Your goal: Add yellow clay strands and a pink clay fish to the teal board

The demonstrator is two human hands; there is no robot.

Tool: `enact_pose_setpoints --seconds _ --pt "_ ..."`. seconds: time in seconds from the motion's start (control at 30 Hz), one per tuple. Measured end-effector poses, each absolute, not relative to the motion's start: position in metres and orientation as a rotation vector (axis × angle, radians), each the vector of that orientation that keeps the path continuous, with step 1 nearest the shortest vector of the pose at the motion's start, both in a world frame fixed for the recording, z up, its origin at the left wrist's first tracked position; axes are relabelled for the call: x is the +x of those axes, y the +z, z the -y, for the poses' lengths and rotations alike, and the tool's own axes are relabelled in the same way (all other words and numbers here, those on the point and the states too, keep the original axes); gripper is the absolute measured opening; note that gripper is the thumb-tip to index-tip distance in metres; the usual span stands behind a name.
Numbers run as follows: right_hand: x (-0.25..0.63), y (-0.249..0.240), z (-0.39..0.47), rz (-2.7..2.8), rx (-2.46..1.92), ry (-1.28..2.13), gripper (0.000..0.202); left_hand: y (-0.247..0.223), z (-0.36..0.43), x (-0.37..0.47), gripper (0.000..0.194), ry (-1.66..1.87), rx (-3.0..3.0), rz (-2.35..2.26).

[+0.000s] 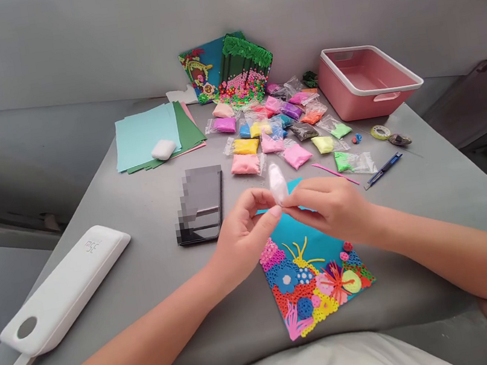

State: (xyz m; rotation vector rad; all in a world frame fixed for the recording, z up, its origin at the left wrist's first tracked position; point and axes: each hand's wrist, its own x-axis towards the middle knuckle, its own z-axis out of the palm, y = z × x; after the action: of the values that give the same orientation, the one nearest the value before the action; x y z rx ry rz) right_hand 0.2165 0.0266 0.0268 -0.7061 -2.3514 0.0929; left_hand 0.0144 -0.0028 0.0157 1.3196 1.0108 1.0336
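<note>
Both hands meet over the upper part of a blue card decorated with colourful clay shapes. Between them stands a small bag of white clay. My left hand has its thumb and fingers closed at the lower left of the bag. My right hand pinches the bag's lower right edge between thumb and fingers. The card lies on the grey table near its front edge, partly hidden by the hands.
Clay bags lie behind the hands. A phone, coloured sheets with a white case, and a white power bank are left. A pink basket, tape and blue cutter are right. Two clay pictures lean behind.
</note>
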Motion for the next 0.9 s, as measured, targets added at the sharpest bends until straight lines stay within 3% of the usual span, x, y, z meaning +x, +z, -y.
enact_pose_setpoints --seconds 0.17,0.43,0.6,0.77,0.9 --pt "0.213 0.024 -0.022 2.391 -0.610 0.018 0.025 0.006 0.002 0.013 0.032 1.060 1.349 -0.967" --pt "0.218 0.029 -0.029 2.296 -0.545 0.365 0.009 0.013 -0.001 0.009 0.012 1.096 1.783 -0.992" --pt "0.215 0.031 -0.030 2.426 -0.469 0.249 0.017 0.019 0.002 0.009 0.012 1.075 1.894 -0.974" --pt "0.219 0.035 -0.033 2.358 -0.505 0.467 0.023 0.026 0.007 0.007 0.017 1.000 1.780 -0.942" --pt "0.219 0.033 -0.035 2.218 -0.639 0.438 0.025 0.024 0.008 0.006 0.016 1.127 1.857 -1.012"
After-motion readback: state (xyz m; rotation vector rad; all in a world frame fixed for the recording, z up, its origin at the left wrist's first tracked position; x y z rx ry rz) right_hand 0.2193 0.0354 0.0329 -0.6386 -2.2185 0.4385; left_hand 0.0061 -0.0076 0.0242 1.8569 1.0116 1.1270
